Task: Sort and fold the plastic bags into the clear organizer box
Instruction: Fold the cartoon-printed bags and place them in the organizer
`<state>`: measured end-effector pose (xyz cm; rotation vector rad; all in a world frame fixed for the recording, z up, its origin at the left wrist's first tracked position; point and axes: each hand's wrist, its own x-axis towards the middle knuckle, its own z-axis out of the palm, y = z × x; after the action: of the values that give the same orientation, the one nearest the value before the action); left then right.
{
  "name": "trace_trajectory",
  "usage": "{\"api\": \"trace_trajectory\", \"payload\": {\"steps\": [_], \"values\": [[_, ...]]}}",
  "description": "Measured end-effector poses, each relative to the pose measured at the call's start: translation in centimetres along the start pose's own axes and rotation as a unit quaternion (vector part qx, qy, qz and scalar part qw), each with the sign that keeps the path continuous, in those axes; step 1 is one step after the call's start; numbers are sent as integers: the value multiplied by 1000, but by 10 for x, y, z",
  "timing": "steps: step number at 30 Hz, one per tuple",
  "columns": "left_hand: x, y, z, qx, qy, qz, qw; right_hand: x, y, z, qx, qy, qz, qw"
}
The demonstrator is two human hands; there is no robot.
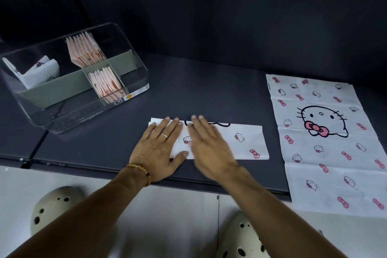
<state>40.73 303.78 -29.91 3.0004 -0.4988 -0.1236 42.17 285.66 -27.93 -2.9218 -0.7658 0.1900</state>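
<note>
The white folded plastic bag with cat prints (240, 140) lies near the dark table's near edge (209, 184), open surface behind it. Left hand (159, 148) and right hand (207, 148) press it flat, fingers straight.

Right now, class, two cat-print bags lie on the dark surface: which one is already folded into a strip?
The bag under both hands, in the middle: a narrow strip. The other bag, to its right, lies spread flat, showing its big cat face.
</note>
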Motion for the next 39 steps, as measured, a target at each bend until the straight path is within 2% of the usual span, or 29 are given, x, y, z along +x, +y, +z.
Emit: {"api": "trace_trajectory", "payload": {"steps": [1,12,18,20,23,25,27,29,34,37,39], "values": [[0,0,-1,-2,0,2,1000,2,-3,8,1,-27,6,1000],[3,-2,1,17,-7,-2,1000,-44,89,4,-64,-48,47,996],[4,-1,3,17,-10,-6,1000,-65,115,-5,-64,-38,130,989],[3,1,2,16,-13,-12,1000,-66,103,-9,-61,13,161,985],[-5,13,2,-15,-9,-63,998,-59,60,-8,-41,115,72,990],[-17,24,0,-18,-12,-118,993,-57,34,-1,-36,106,15,994],[-33,31,-5,-1,-18,-142,990,-57,23,0,-25,99,16,995],[-52,32,-10,7,-19,-115,993,-58,23,-1,-9,101,27,995],[-90,16,-14,13,0,30,999,-61,19,-4,-16,56,11,998],[-86,16,-23,-13,39,25,999,-66,0,-6,23,41,-52,998],[-75,25,-33,-46,25,-25,998,-67,-14,-6,65,45,-60,995]]}}
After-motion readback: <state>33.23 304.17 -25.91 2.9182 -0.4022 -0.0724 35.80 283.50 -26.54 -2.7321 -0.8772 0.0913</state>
